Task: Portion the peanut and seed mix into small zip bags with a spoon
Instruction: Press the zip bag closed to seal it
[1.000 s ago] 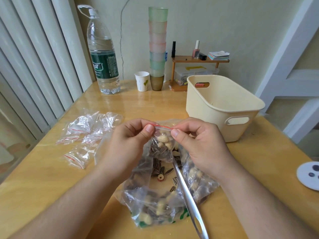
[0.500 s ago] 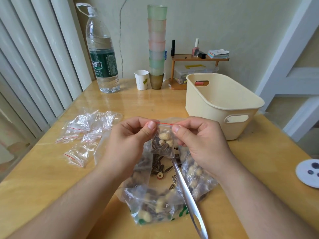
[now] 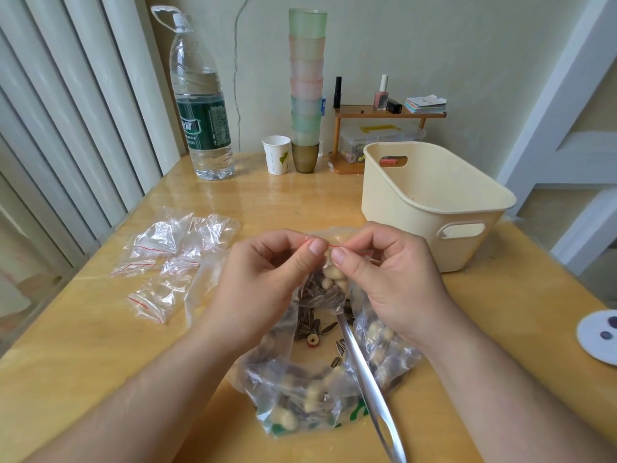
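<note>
Both thumbs and forefingers, left hand (image 3: 267, 279) and right hand (image 3: 384, 279), pinch the filled small zip bag (image 3: 329, 282) by its red seal (likely pressing it closed) above the open mix bag (image 3: 310, 389) at the table's (image 3: 100, 345) near edge, spoon (image 3: 364, 375) parked inside.

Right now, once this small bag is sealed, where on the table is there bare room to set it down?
Bare wood lies between the empty zip bags and the water bottle, running right to the cream basket, and along the near left edge by the left forearm. The centre is crowded: both hands pinch the small filled bag above the big mix bag and spoon.
</note>
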Demonstrator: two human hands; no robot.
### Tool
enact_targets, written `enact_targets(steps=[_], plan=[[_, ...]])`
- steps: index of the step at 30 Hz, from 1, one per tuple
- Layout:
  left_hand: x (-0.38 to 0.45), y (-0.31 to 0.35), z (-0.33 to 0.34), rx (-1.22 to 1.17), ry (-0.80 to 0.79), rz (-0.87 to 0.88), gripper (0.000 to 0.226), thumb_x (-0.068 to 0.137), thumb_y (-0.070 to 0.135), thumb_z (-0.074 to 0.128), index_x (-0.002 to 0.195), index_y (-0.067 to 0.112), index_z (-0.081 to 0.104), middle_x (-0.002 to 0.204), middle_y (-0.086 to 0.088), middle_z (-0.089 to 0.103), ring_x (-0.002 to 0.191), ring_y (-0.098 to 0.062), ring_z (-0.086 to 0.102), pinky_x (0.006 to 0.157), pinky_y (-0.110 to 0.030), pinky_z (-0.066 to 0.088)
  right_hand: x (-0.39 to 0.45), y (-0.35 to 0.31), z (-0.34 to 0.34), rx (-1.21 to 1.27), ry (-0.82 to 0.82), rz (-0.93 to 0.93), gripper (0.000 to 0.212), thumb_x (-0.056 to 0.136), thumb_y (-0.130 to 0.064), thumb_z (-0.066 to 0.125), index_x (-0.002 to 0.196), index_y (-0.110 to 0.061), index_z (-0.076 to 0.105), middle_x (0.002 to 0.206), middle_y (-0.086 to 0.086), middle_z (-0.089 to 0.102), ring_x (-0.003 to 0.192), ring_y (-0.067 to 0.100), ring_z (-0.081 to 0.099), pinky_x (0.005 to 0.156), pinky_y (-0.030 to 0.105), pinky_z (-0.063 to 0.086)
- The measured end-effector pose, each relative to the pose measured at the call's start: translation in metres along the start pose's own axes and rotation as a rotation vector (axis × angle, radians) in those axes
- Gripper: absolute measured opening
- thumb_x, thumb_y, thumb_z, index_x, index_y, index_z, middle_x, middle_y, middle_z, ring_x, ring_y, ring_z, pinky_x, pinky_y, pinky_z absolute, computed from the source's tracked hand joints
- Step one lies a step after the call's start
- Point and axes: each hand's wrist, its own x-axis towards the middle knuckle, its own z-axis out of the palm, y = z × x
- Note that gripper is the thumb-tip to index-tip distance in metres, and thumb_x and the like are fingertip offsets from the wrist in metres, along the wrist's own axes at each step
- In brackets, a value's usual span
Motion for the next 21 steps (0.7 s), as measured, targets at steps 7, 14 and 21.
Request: enact_targets(steps=[7,14,21], plan=[[0.0014,-0.0049,0.0003,-0.087,-0.078,0.017,0.026,0.087,0.022,0.075,0.107,0.006,0.072,0.092,-0.013,0.079,0.087,-0.029,0.076,0.085,-0.043,0.063,-0.0011,-0.0026,-0.0014,-0.053,0.107,0.066,0.017,0.07,-0.032,0.087,0.076,-0.02,0.078,0.082,0.01,0.078,0.082,0.034,0.075,0.08,0.048,0.064],[0.0007,-0.0036,0.0028,-0.123,-0.021,0.058,0.012,0.088,0.013,0.071,0.09,0.002,0.068,0.079,-0.003,0.077,0.073,-0.009,0.071,0.07,-0.02,0.057,0.0002,-0.0063,-0.0008,0.02,0.072,0.096,0.014,0.068,-0.027,0.088,0.073,-0.022,0.076,0.07,-0.001,0.074,0.068,0.009,0.065,0.069,0.024,0.054],[0.0006,-0.0048,0.0015,-0.221,-0.127,-0.073,0.037,0.087,0.021,0.074,0.12,0.008,0.063,0.099,-0.01,0.078,0.087,-0.016,0.073,0.073,-0.023,0.056,0.0021,-0.0093,0.0,0.133,0.144,0.116,0.02,0.062,-0.021,0.085,0.071,-0.011,0.07,0.063,0.002,0.07,0.063,0.008,0.063,0.064,0.02,0.052]])
